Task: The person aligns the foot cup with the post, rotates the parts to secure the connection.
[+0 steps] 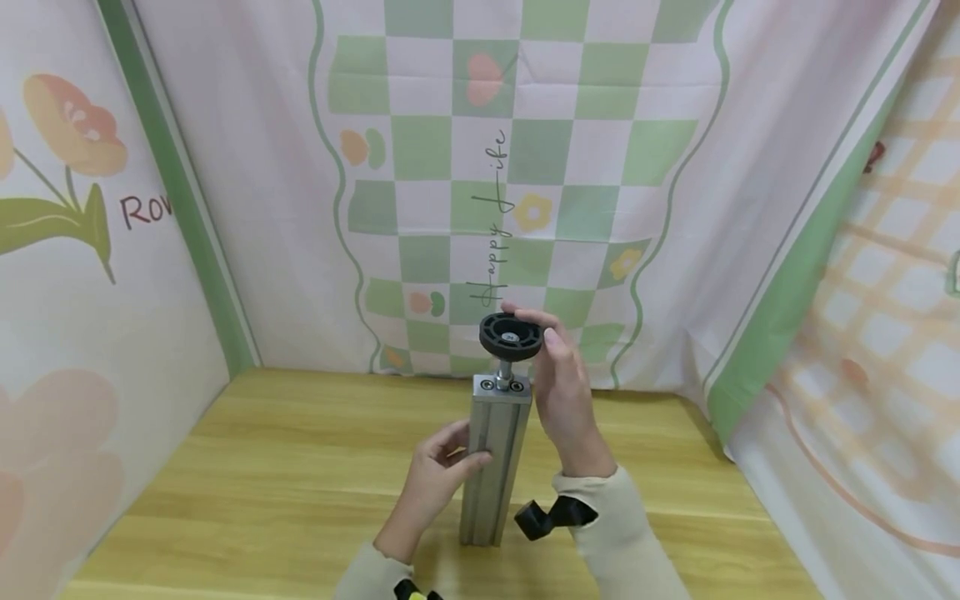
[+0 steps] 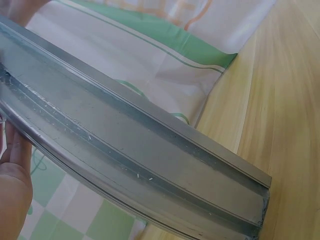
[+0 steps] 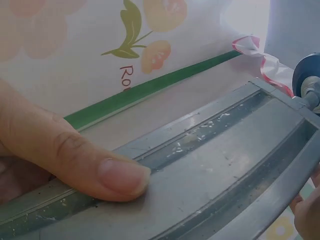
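In the head view, an aluminium profile (image 1: 491,467) stands upright on the wooden table, leaning slightly. A black round levelling foot (image 1: 511,336) sits on a metal stem at its upper end, between two screws. My left hand (image 1: 442,467) grips the profile at mid-height, thumb on the near face and fingers round the left side. In the right wrist view that thumb (image 3: 122,177) lies across a groove. My right hand (image 1: 564,383) curls its fingers and thumb about the foot's right rim. The left wrist view shows the profile's grooved side (image 2: 135,125) with small shavings.
The wooden table (image 1: 300,467) spreads around the profile. Behind it hangs a curtain (image 1: 420,208) with green checks, and printed cloth walls (image 1: 75,333) stand on both sides. A black wrist mount (image 1: 555,517) juts from my right sleeve close to the profile.
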### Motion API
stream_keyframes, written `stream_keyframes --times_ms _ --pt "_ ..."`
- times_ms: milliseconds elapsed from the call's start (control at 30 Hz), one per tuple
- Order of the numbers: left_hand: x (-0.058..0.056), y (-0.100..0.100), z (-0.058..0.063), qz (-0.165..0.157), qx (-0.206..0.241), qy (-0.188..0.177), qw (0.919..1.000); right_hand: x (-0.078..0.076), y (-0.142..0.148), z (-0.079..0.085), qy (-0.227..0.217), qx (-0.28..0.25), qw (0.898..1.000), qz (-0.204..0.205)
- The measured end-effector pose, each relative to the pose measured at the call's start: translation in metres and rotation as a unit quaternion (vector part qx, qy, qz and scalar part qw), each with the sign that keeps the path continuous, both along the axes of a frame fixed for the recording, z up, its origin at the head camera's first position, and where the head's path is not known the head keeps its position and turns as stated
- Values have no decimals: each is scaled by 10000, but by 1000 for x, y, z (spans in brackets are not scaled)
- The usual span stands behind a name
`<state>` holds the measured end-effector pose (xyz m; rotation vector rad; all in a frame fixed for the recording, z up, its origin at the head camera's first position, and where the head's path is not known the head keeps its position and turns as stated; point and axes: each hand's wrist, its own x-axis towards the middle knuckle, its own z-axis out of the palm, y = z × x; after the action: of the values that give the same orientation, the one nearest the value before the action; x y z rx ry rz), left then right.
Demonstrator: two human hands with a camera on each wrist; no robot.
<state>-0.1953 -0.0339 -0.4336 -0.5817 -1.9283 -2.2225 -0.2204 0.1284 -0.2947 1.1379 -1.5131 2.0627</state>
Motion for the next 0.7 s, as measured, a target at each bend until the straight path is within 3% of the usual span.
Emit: stream_keyframes --times_ms 233,367,533,700 --pt "0 0 -1 -45 41 53 10000 -1 -2 -3 -15 -221 9998 25" --pt "-1 0 -2 -87 44 65 9999 0 0 -6 72 -227 9995 -219" --pt "-1 -1 -2 -135 51 109 9998 11 4 -9 256 15 9912 -1298" --pt "0 -1 0 -96 74 120 9999 25 1 -6 847 251 9632 -2538"
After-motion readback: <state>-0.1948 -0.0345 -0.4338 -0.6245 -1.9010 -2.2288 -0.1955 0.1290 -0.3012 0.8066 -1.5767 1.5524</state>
